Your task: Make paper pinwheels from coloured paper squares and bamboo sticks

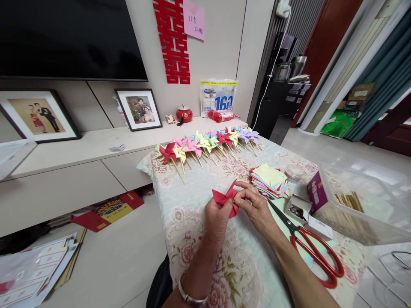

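Both hands meet over the flowered tablecloth (192, 222) around a red paper pinwheel (224, 197). My left hand (217, 217) grips its lower left side with curled fingers. My right hand (255, 205) pinches the paper at its centre with fingertips pressed together. A stack of coloured paper squares (269, 179) lies just right of my hands. Red-handled scissors (313, 248) rest on the cloth beside my right forearm.
A row of finished pinwheels on sticks (208, 147) lines the table's far edge. A clear plastic bin (359, 205) with wooden sticks and a small open box of pins (300, 209) sit at right. Framed photos (139, 109) stand on the low cabinet; papers lie on the floor at left.
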A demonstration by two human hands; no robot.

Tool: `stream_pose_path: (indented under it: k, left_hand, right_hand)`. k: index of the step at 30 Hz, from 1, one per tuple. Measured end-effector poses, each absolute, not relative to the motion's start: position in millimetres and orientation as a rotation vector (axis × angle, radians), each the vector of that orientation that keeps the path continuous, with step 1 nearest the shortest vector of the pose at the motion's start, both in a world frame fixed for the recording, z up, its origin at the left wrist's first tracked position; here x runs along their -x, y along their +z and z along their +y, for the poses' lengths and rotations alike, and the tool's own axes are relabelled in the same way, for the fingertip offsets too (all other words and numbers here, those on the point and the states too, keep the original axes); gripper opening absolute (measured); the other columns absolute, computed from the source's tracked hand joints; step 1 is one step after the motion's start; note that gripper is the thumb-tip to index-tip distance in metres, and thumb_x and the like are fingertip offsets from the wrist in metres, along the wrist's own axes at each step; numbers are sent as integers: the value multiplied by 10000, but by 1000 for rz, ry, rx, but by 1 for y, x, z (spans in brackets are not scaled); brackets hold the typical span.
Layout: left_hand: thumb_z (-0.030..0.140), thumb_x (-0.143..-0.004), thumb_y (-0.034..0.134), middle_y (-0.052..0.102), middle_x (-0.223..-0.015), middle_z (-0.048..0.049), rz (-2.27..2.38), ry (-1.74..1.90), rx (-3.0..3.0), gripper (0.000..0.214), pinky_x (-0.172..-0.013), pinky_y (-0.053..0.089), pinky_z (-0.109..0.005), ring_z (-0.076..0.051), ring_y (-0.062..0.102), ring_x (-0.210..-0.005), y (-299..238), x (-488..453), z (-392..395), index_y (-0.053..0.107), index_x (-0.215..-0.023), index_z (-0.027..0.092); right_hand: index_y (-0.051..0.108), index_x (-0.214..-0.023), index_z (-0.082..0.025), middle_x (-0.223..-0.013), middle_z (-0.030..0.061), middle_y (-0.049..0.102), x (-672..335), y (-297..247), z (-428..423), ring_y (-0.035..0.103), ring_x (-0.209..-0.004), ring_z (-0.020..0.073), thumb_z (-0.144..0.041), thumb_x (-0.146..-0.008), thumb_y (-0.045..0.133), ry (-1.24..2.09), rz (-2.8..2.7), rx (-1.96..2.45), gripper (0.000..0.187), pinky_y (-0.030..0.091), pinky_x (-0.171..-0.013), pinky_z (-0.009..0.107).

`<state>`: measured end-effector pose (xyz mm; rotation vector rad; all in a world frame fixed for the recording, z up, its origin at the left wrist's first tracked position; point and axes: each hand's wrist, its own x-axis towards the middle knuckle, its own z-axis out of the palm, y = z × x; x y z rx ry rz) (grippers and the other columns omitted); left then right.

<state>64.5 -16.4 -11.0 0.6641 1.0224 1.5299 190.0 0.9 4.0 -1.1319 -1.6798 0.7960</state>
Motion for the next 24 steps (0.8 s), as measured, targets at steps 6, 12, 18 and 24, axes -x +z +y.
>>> stream_pose_path:
  k: [6,12,18,24]
  left_hand:
    - [260,-615,760,719,-678,-10,1082,1519,-717,182,-666,503,-257,-170,637,-639,-13,-64,-15,742,-753,143]
    - [251,-614,753,630,-568,24,1183,1513,-837,121,-572,436,-228,-131,535,-544,-20,-61,-13,684,-650,159]
    - [267,-610,754,570,-534,36,1223,1471,-878,139,-538,385,-222,-120,478,-517,-26,-61,-12,652,-618,172]
    - [286,-640,723,553,-521,47,1303,1446,-919,149,-510,365,-218,-113,450,-502,-26,-61,-13,627,-628,172]
  right_hand:
    - [657,-658,-242,-1049,75,708,-191,4,1,506,-1280,308,-343,-865,647,793,-1711,1129,230,314,-1070,481]
    - [648,-642,-240,-989,78,703,-193,5,2,515,-1264,310,-346,-857,647,831,-1704,1144,240,317,-1056,481]
    - [657,-637,-235,-1004,80,717,-195,3,2,536,-1238,310,-350,-837,655,874,-1679,1163,230,337,-1041,471]
    - [662,-630,-223,-1119,98,706,-193,0,2,591,-1155,301,-338,-797,665,921,-1612,1176,202,397,-992,451]
